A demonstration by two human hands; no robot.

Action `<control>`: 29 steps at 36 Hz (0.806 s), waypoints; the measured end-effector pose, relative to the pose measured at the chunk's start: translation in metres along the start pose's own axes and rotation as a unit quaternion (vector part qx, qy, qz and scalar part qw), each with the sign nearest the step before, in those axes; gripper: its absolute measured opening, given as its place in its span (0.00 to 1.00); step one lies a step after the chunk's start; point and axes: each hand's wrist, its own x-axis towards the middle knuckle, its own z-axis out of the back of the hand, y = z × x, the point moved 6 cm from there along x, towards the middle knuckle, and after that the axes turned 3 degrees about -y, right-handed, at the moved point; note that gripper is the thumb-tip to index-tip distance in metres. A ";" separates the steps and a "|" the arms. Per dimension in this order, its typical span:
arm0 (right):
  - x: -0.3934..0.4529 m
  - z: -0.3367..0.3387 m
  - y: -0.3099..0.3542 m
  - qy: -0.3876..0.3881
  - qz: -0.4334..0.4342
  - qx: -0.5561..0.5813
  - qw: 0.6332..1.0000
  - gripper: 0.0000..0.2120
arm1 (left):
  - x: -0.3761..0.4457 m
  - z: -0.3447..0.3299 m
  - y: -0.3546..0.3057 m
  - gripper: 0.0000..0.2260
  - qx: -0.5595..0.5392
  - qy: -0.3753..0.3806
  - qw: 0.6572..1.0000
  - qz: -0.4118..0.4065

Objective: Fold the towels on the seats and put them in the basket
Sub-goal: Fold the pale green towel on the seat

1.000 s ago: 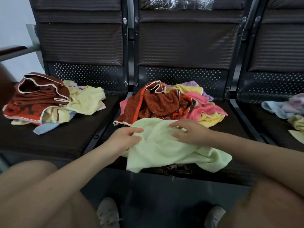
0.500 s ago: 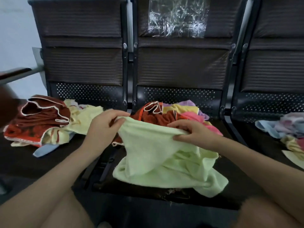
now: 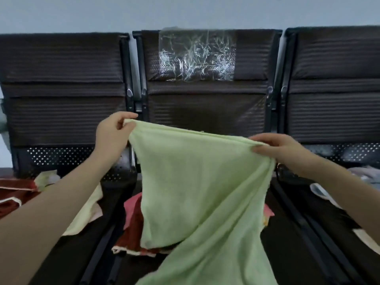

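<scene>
A light green towel [image 3: 197,182] hangs in the air in front of the middle seat, stretched along its top edge between my hands. My left hand [image 3: 112,133] pinches its upper left corner. My right hand [image 3: 275,148] grips the bunched top edge at the right. The rest of the towel drapes down past the bottom of the view. Behind it, a pile of red, brown and pink towels [image 3: 133,227] lies on the middle seat, mostly hidden. No basket is in view.
Three dark seats stand in a row against a pale wall; the middle backrest [image 3: 205,108] carries a taped plastic patch. Red and pale yellow towels [image 3: 18,194] lie on the left seat. Pale blue and white towels [image 3: 362,177] lie on the right seat.
Both hands have lifted the green towel off the middle seat and drawn apart, spreading its top edge. The camera has tilted up, so the backrests now fill the view.
</scene>
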 end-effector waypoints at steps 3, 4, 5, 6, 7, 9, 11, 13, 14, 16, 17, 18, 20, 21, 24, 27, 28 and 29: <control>0.015 0.013 -0.011 -0.051 -0.024 0.068 0.996 0.08 | 0.018 -0.018 0.016 0.10 -0.036 -0.011 0.998 0.043; 0.019 0.011 -0.023 -0.057 -0.043 0.060 0.996 0.07 | 0.021 -0.026 0.024 0.09 -0.040 -0.008 0.997 0.060; 0.022 0.008 -0.038 -0.056 -0.070 0.038 0.995 0.05 | 0.021 -0.036 0.034 0.09 -0.029 0.004 0.997 0.074; 0.023 0.002 -0.057 -0.047 -0.100 0.008 0.994 0.05 | 0.020 -0.049 0.046 0.09 -0.002 0.029 0.996 0.089; 0.023 -0.004 -0.076 -0.037 -0.130 -0.023 0.991 0.05 | 0.015 -0.064 0.057 0.11 0.029 0.065 0.992 0.105; 0.017 -0.015 -0.116 -0.018 -0.185 -0.082 0.979 0.07 | -0.004 -0.092 0.083 0.15 0.072 0.149 0.974 0.155; 0.007 -0.029 -0.151 0.036 -0.215 -0.171 0.961 0.08 | -0.028 -0.111 0.103 0.18 0.084 0.211 0.954 0.198; -0.002 -0.044 -0.174 0.101 -0.232 -0.257 0.933 0.13 | -0.050 -0.115 0.111 0.18 0.098 0.238 0.946 0.195; -0.005 -0.049 -0.179 0.115 -0.241 -0.265 0.927 0.18 | -0.059 -0.114 0.114 0.18 0.102 0.246 0.945 0.189; -0.003 -0.058 -0.175 0.105 -0.236 -0.260 0.931 0.23 | -0.075 -0.107 0.116 0.19 0.095 0.259 0.943 0.187; 0.002 -0.061 -0.168 0.090 -0.222 -0.265 0.934 0.24 | -0.084 -0.101 0.117 0.19 0.094 0.266 0.941 0.188; 0.009 -0.064 -0.161 0.073 -0.210 -0.268 0.937 0.25 | -0.092 -0.095 0.121 0.19 0.104 0.277 0.935 0.196; 0.024 -0.077 -0.145 0.046 -0.190 -0.247 0.949 0.25 | -0.111 -0.082 0.127 0.18 0.132 0.307 0.918 0.215; 0.032 -0.086 -0.135 0.037 -0.174 -0.234 0.956 0.23 | -0.120 -0.076 0.132 0.19 0.143 0.325 0.906 0.228; 0.055 -0.122 -0.111 0.025 -0.129 -0.196 0.972 0.17 | -0.150 -0.066 0.147 0.31 0.123 0.356 0.871 0.315; 0.066 -0.162 -0.101 0.032 -0.125 -0.138 0.982 0.16 | -0.169 -0.065 0.144 0.33 0.122 0.370 0.862 0.325; 0.067 -0.172 -0.103 0.042 -0.144 -0.114 0.982 0.20 | -0.173 -0.067 0.141 0.32 0.117 0.373 0.861 0.325; 0.067 -0.180 -0.106 0.051 -0.163 -0.095 0.981 0.27 | -0.178 -0.070 0.136 0.32 0.106 0.374 0.863 0.322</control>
